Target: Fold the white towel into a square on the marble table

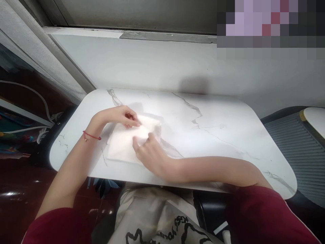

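On the marble-patterned table [223, 130] lies a soft white tissue [124, 142], thin and layered, its detail washed out by bright light. My left hand [122, 117] is at its far left side, fingers curled, thumb and forefinger pinched on the tissue. A red string bracelet [91, 136] circles that wrist. My right hand [154, 154] reaches in from the right over the near right part of the tissue. Its thumb and forefinger point down at the surface with a visible gap between them; the other fingers are mostly hidden.
A pale wall [152, 64] rises behind the table. At the left are a curtain [48, 51] and white cables [42, 98]. A grey ribbed surface [297, 145] and another white tabletop [316, 118] stand at the right. My lap, in printed light cloth [157, 217], is below the near edge.
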A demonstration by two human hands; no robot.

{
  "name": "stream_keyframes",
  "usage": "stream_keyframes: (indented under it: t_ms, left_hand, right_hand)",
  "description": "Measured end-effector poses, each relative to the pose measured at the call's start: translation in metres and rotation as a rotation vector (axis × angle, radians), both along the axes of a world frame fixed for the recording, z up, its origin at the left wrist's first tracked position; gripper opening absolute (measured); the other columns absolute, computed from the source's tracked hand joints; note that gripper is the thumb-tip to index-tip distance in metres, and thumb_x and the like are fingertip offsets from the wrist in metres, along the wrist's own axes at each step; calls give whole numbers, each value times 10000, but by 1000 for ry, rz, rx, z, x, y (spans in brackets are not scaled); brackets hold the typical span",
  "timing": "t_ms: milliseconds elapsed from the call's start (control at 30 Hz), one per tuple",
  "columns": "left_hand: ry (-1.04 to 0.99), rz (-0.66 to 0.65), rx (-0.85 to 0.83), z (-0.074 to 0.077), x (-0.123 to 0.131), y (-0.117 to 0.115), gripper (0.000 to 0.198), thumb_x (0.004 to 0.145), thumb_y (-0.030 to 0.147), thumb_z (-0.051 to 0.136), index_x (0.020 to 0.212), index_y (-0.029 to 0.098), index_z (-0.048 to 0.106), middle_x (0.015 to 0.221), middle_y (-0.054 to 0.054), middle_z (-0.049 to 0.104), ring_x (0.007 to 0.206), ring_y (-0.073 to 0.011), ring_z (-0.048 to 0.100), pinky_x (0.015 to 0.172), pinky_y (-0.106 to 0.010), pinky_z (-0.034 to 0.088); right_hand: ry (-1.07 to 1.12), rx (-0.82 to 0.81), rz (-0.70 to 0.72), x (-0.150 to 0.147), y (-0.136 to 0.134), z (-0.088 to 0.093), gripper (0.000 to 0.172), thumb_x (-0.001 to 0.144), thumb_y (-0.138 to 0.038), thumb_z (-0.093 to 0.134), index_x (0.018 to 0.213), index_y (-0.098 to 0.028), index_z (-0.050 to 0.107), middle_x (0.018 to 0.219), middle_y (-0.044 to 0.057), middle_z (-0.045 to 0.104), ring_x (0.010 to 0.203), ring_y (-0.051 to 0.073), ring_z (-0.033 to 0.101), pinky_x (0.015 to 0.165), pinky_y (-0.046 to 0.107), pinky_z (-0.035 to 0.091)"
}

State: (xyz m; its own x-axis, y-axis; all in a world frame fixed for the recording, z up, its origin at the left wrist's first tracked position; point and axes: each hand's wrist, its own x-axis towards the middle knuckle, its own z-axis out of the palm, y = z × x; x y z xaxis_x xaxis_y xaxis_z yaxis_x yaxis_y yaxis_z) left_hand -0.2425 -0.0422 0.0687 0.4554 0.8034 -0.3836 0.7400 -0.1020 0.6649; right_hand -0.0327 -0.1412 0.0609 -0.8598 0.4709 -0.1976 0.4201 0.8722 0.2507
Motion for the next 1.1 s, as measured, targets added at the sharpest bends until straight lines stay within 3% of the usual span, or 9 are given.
stream_keyframes:
  t_ms: [100,200,267,367,500,600,700,900,1100]
  left_hand:
    - [-12,-105,-220,7,8,-8,352,769,587,757,868,249,782,857,-48,776,727,-212,731,630,-293,553]
    - [-16,-188,-375,10,22,-18,309,772,535,777,883,246,780,862,-46,783,716,-216,746,624,-287,557]
    - [-34,-244,-419,9,30,-24,290,777,515,784,877,242,777,840,-44,782,702,-210,744,608,-277,547]
    - [-109,-284,-387,4,38,-29,285,819,518,755,861,236,767,772,-43,763,679,-195,725,583,-268,529]
    - [-193,-195,-170,-7,39,-25,267,884,485,686,893,225,742,754,-32,730,699,-174,690,649,-285,531]
    - [-191,-43,122,-18,39,-19,262,938,457,599,923,217,702,810,-28,708,741,-166,650,694,-297,512]
    - [-141,39,356,-26,39,-15,268,972,422,511,1056,220,667,1015,-61,706,873,-193,645,794,-340,523]
    - [70,-79,637,-33,37,-10,417,1012,413,411,1336,219,588,1303,-110,624,1237,-276,557,1070,-436,451]
    - [274,-50,869,-70,54,18,531,1008,309,362,1489,123,486,1477,-205,523,1392,-370,431,1146,-544,362]
  right_hand:
    - [-11,-4,49,10,-29,-1,588,875,-119,494,1440,33,552,702,141,736,619,302,636,773,485,417]
    - [81,-18,251,20,-39,-6,380,898,-75,453,1143,-62,742,701,124,727,590,249,599,712,451,441]
    - [248,25,391,28,-38,-16,333,943,-70,425,1024,-123,743,806,124,747,703,241,634,730,425,471]
    - [470,189,411,40,-34,-35,306,1001,-115,406,1120,-162,684,1077,146,750,978,265,665,836,428,504]
    - [483,274,271,47,-19,-49,281,1015,-134,416,1195,-117,632,1189,201,718,1100,296,653,883,431,513]
    - [437,191,124,44,9,-49,290,1017,-101,402,1212,-78,615,1266,248,678,1160,309,632,889,427,513]
    - [418,89,-5,40,49,-49,303,1039,-116,383,1238,-86,609,1307,241,658,1183,313,617,868,424,515]
    - [473,42,-39,43,106,-56,331,1085,-229,359,1244,-109,624,1413,215,614,1314,309,552,948,425,478]
    - [543,28,-96,48,144,-66,363,1062,-173,357,1310,-116,614,1418,199,616,1361,295,513,997,425,429]
